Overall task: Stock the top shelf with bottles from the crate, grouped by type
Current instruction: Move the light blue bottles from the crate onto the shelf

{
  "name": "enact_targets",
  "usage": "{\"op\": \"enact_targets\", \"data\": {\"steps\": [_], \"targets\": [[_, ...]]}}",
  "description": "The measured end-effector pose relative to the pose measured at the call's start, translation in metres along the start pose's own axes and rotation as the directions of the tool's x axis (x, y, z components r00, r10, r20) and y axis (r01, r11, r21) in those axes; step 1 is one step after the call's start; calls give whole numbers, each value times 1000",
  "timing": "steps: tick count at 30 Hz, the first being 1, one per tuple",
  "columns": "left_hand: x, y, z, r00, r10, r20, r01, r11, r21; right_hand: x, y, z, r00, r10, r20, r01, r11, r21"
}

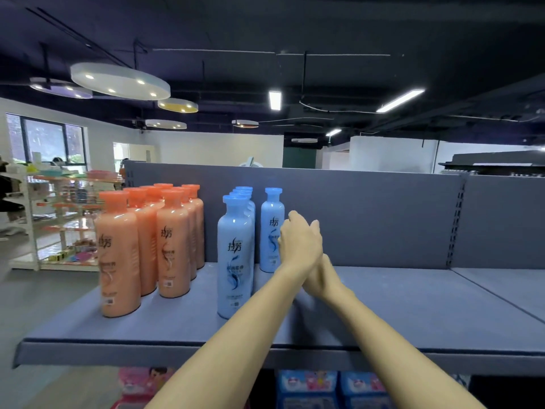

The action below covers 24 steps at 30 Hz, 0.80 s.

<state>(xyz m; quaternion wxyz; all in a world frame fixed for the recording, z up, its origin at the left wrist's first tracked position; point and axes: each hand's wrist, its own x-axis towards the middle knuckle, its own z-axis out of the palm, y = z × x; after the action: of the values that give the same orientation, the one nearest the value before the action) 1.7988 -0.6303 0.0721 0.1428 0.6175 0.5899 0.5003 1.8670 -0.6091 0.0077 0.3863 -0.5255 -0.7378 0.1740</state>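
Shop floor, dark ceiling with round lamps overhead. Grey top shelf [383,308] as landmark: orange bottles [147,246] grouped upright at its left end, blue bottles [236,255] in a file just right of them, one more blue bottle [272,228] standing alone near the back panel. Both forearms reach over the shelf's front edge. Left hand [299,240] sits beside that lone bottle, fingers loosely bent, holding nothing. Right hand [321,276] lies partly hidden behind the left; its grip cannot be told.
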Motion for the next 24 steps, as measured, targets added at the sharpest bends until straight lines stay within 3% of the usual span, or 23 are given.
{"op": "enact_targets", "data": {"steps": [4,7,16,24], "targets": [[-82,-21,-38,981,191,-16,-190,964,-185,-115,-26,-26,991,-60,-120,80,983,168],[-124,-41,-58,973,228,-22,-228,957,-182,-191,-17,-23,990,-51,-130,82,966,247],[-188,-66,-58,982,186,20,-180,968,-176,-253,7,9,998,64,-29,-55,970,236],[-293,-153,-5,977,-8,215,50,980,-192,-330,83,75,939,302,163,-329,929,171]]}}
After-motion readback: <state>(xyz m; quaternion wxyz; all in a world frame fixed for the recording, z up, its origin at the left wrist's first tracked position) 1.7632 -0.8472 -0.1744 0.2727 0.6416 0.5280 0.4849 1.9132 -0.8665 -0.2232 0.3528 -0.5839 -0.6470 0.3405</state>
